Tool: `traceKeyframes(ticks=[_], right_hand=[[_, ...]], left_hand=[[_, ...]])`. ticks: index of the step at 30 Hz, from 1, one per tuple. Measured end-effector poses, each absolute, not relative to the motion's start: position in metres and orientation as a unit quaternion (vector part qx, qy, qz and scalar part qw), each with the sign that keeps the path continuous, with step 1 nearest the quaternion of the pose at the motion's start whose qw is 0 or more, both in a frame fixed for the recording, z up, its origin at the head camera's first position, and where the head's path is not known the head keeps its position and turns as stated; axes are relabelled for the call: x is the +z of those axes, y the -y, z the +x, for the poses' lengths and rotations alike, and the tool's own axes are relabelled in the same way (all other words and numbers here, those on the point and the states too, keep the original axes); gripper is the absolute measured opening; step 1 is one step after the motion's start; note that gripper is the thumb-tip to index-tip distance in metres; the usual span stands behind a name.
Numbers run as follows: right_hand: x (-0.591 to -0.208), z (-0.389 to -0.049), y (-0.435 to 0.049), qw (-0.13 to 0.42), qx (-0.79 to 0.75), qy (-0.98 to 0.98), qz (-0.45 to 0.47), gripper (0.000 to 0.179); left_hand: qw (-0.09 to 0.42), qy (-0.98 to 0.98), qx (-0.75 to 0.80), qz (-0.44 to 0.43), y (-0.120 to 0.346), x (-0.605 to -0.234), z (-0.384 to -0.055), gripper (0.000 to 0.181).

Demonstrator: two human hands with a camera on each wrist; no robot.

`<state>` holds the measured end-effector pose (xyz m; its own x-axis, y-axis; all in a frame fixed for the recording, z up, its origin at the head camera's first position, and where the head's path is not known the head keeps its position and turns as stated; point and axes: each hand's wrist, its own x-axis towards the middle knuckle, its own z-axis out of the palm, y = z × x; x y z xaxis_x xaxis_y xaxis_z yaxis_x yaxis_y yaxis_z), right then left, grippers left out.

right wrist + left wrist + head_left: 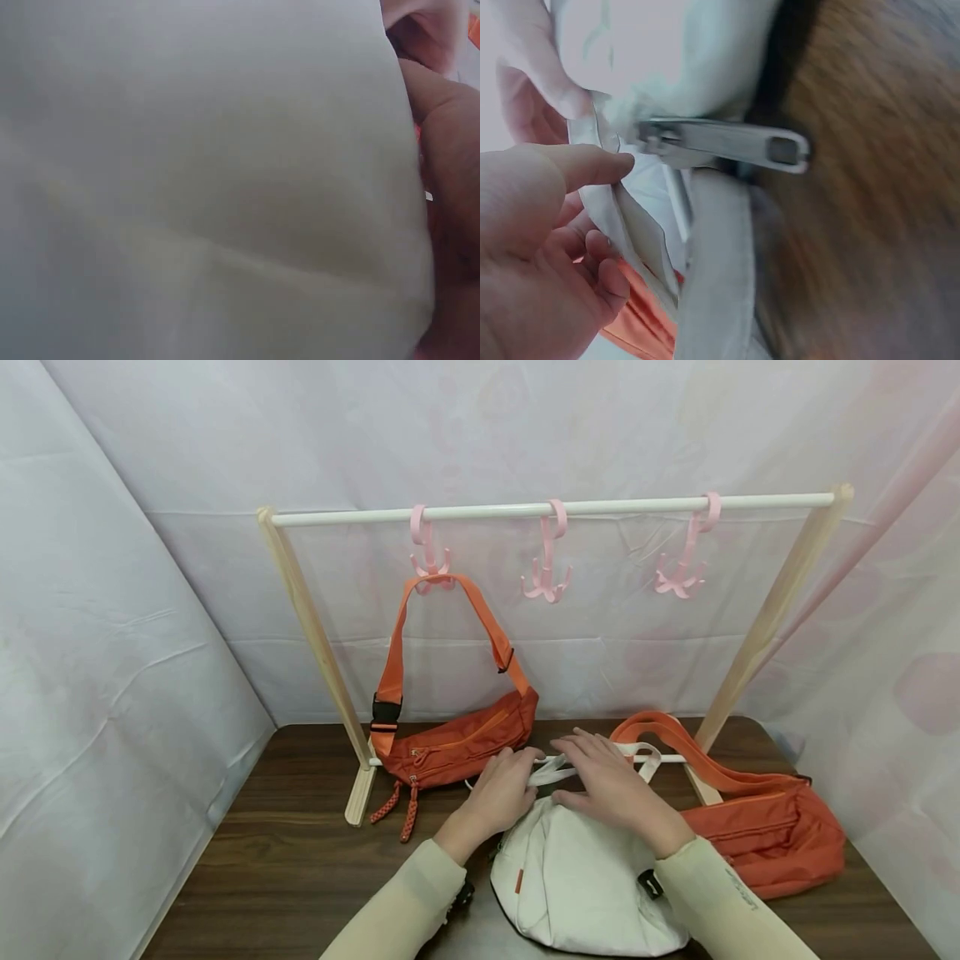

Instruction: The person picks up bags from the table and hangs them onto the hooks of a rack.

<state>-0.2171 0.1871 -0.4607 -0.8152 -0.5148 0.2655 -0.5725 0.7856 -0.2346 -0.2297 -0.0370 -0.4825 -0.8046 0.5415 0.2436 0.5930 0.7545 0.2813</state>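
- In front of the rack (750,635), on the table (277,802), the white bag (585,877) lies with its top toward the rack's lower bar.
- Just before that bar, the left hand (495,793) pinches the white strap (615,217) between thumb and finger, near a zip pull (727,141).
- Beside it, nearer the rack's right post, the right hand (618,789) grasps the same strap by the bag's top, thumb and fingers on either side.
- On the rack's top bar hang three pink hooks (547,543); the leftmost carries the first orange bag (465,739) by its strap.
- At the rack's right foot lies the second orange bag (787,831).
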Motion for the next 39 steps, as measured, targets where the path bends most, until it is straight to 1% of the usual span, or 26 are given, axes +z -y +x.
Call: traceKeyframes(ticks=[2,4,6,10,13,20,24,28,33,39], right_hand=[[-0.461,-0.22,-0.184,0.102,0.141,0.94,0.295,0.076],[-0.461,-0.222,-0.182,0.109,0.13,0.939,0.298,0.07],[-0.46,-0.223,-0.18,0.119,0.12,0.938,0.302,0.06],[-0.459,-0.225,-0.18,0.148,0.109,0.934,0.307,0.036],[-0.456,-0.225,-0.181,0.162,0.113,0.93,0.311,0.027],[-0.439,-0.224,-0.183,0.186,0.128,0.922,0.315,0.03],[-0.426,-0.222,-0.181,0.192,0.138,0.92,0.312,0.03],[-0.413,-0.217,-0.181,0.183,0.15,0.923,0.305,0.03],[-0.401,-0.213,-0.184,0.164,0.193,0.923,0.289,0.031],[-0.39,-0.215,-0.191,0.128,0.281,0.91,0.276,0.03]], left_hand=[[0.074,0.93,-0.187,-0.307,0.038,-0.478,-0.227,0.052],[0.072,0.926,-0.202,-0.31,0.038,-0.473,-0.224,0.052],[0.074,0.921,-0.215,-0.315,0.039,-0.467,-0.221,0.052],[0.086,0.914,-0.23,-0.322,0.041,-0.456,-0.216,0.052],[0.101,0.911,-0.235,-0.323,0.042,-0.449,-0.213,0.052],[0.141,0.906,-0.246,-0.316,0.042,-0.432,-0.209,0.054],[0.143,0.903,-0.247,-0.321,0.043,-0.426,-0.209,0.054],[0.13,0.903,-0.256,-0.32,0.045,-0.419,-0.209,0.047],[0.113,0.89,-0.327,-0.298,0.047,-0.41,-0.211,0.038],[0.131,0.856,-0.402,-0.297,0.051,-0.404,-0.213,0.034]])
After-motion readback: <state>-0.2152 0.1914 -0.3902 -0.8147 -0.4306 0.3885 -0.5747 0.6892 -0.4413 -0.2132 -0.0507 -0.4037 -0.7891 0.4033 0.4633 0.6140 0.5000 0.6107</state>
